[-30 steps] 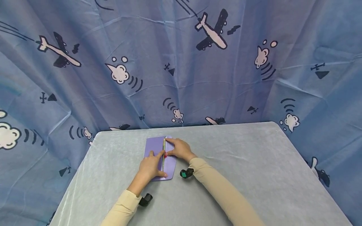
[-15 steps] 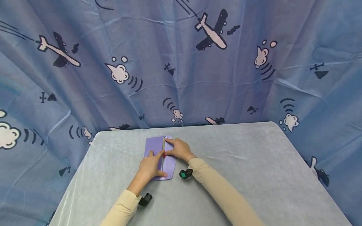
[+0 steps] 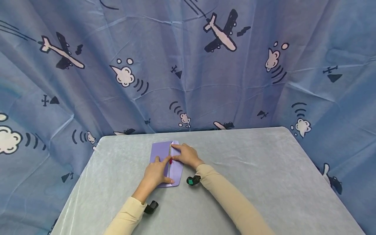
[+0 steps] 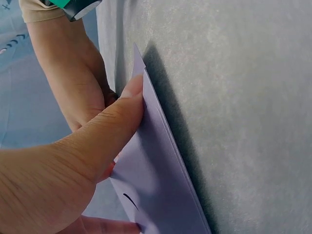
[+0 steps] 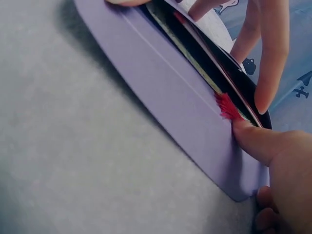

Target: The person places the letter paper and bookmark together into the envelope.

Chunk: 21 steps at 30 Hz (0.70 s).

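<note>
In the head view a purple envelope [image 3: 160,149] lies on the table, its flap [image 3: 176,171] spread to the right. A thin-edged card [image 5: 187,53] sits in the envelope's opening, mostly hidden inside, with a red tassel [image 5: 226,106] sticking out. The left hand [image 3: 154,173] rests spread over the envelope, its thumb on the flap near the close end and its index finger by the opening. From the right, the right hand [image 3: 189,156] reaches to the opening, thumb touching the tassel and index finger farther up the card's edge.
A pale grey cloth covers the table [image 3: 249,176]. Behind it hangs a blue curtain [image 3: 188,65] printed with airplanes and clouds. Each wrist wears a small black camera, one by the left sleeve [image 3: 151,207] and one by the right [image 3: 193,180].
The visible strip of the card in the opening has become narrower, and the tassel has shifted slightly. Both hands stay in nearly the same place.
</note>
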### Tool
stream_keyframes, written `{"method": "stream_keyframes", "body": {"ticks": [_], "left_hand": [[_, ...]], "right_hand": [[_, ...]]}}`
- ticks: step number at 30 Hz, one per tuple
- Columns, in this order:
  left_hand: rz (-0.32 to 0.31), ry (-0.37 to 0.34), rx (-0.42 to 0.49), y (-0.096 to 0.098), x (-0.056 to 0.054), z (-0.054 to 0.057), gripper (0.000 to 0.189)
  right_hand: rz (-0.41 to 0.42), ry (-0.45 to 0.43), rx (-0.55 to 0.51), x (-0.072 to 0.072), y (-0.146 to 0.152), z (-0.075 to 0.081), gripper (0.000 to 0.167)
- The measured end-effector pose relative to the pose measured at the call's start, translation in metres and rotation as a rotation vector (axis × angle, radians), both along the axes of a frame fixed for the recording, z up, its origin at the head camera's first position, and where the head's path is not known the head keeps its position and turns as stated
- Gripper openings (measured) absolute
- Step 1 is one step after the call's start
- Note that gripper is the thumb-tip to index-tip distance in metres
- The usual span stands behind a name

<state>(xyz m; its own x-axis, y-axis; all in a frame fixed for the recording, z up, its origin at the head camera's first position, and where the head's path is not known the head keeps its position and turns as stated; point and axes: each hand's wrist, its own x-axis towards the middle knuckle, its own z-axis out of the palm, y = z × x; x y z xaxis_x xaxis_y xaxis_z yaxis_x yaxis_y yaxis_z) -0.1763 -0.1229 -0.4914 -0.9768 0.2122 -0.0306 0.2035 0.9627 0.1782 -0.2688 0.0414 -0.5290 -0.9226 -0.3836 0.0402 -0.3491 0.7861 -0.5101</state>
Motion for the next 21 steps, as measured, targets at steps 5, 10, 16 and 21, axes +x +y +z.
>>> {"method": "stream_keyframes", "body": {"ticks": [5, 10, 16, 21], "left_hand": [[0.003, -0.006, 0.002, 0.0007, -0.0005, -0.0004, 0.108], [-0.003, 0.012, 0.001, 0.0016, -0.0005, -0.0016, 0.107], [-0.003, 0.014, -0.004, 0.0031, 0.0002, -0.0016, 0.106], [-0.001, 0.012, -0.009, 0.0028, 0.0003, -0.001, 0.106]], "right_hand": [[-0.019, 0.016, 0.05, 0.0006, -0.0026, -0.0013, 0.068], [-0.015, 0.055, 0.078, 0.0028, -0.0042, 0.0012, 0.069], [-0.005, 0.07, 0.11, 0.0058, -0.0053, 0.0032, 0.069], [0.008, 0.075, 0.111, 0.0048, -0.0047, 0.0007, 0.07]]}}
